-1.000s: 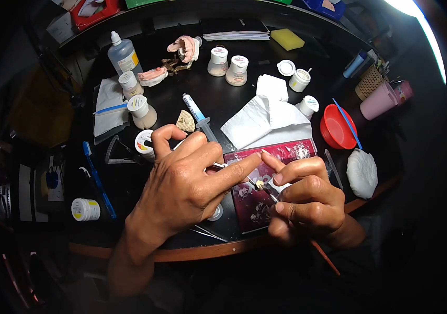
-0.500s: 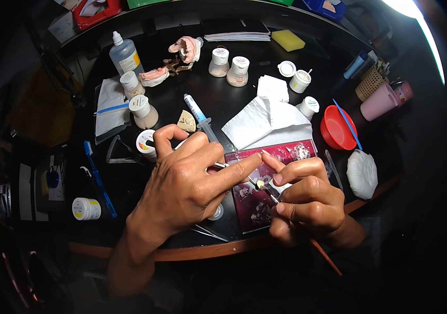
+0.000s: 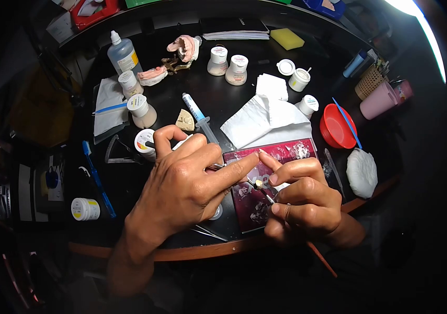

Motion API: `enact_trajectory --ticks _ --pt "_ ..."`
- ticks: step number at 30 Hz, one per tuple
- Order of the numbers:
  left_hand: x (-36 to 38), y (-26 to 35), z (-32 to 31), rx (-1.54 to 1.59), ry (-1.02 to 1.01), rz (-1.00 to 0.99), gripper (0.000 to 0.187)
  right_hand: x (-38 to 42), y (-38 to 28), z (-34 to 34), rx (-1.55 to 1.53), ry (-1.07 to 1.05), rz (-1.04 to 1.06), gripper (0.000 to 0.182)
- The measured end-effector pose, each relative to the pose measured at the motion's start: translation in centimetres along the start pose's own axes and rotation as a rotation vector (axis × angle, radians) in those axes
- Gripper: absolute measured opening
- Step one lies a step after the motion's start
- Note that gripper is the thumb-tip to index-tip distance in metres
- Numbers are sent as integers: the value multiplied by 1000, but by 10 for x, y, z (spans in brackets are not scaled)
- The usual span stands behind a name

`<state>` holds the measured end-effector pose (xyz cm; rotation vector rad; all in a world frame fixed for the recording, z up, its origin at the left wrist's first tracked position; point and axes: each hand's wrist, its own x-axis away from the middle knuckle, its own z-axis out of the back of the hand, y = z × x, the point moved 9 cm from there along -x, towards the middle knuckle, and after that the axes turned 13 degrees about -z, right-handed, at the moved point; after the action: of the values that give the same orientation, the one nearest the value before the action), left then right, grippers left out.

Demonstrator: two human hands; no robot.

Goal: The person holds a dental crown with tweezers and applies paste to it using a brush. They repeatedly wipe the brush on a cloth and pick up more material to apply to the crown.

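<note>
My left hand [image 3: 184,191] grips a thin metal holder whose tip carries a small cream tooth crown [image 3: 258,183]. My right hand [image 3: 302,204] pinches a fine brush [image 3: 318,257], its red-brown handle running down past my wrist, and the brush tip meets the crown. Both hands hover over a dark red mixing slab [image 3: 281,154] smeared with white paste, at the near edge of the round black table [image 3: 223,99].
A syringe [image 3: 197,116], folded white tissue [image 3: 265,123], several small white jars [image 3: 236,69], a liquid bottle [image 3: 122,53], pink dental models [image 3: 184,48], a red bowl [image 3: 337,128], a white pad [image 3: 362,172], a yellow sponge [image 3: 287,38] and a blue tool [image 3: 97,179] lie around.
My right hand has shifted slightly down and left with the brush. My left hand holds nearly still.
</note>
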<state>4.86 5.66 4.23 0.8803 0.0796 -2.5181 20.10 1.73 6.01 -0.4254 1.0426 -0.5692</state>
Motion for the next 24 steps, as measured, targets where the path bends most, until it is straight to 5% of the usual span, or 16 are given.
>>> enact_trajectory --ticks 24 --pt "0 1 1 -2 3 -5 36 1 1 1 -26 -1 -4 21"
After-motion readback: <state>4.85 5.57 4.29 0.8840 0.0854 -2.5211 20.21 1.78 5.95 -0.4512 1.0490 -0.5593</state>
